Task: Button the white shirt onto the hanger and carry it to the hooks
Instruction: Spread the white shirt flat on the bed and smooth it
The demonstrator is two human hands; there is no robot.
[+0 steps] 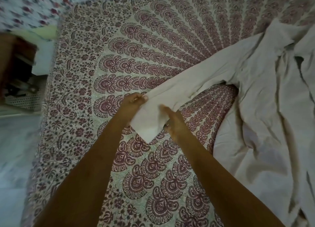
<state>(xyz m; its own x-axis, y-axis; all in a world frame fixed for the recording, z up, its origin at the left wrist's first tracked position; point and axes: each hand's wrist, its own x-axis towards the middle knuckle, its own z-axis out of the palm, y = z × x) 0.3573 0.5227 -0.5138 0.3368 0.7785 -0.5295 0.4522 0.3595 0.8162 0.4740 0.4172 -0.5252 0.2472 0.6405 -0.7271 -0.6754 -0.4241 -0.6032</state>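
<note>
In the head view we look down on a bed whose bedspread is thin printed cotton, cream with maroon fan-shaped motifs spreading in arcs and a border of small flowers. The white shirt lies on it at the right, soft, matte and heavily creased, its body bunched into long folds. One sleeve stretches from that heap leftward and toward us, a flat tapering band ending in a squared cuff.

Both bare forearms reach in from the bottom edge and meet at that sleeve end. The left grip sits at the sleeve's left edge, fingers curled and pinching the cloth just above the cuff. The right grip holds the opposite edge, thumb laid on top of the fabric and fingers tucked beneath. The cuff hangs between the two, lifted slightly off the bedspread, while the shirt's body rests well apart to the right.

At the top left lies a white cloth printed with red flowers, blurred. Beside the bed on the left stands a brown wooden cabinet with dark, indistinct contents, and below it pale floor. Nothing covers the sleeve except the hands themselves.
</note>
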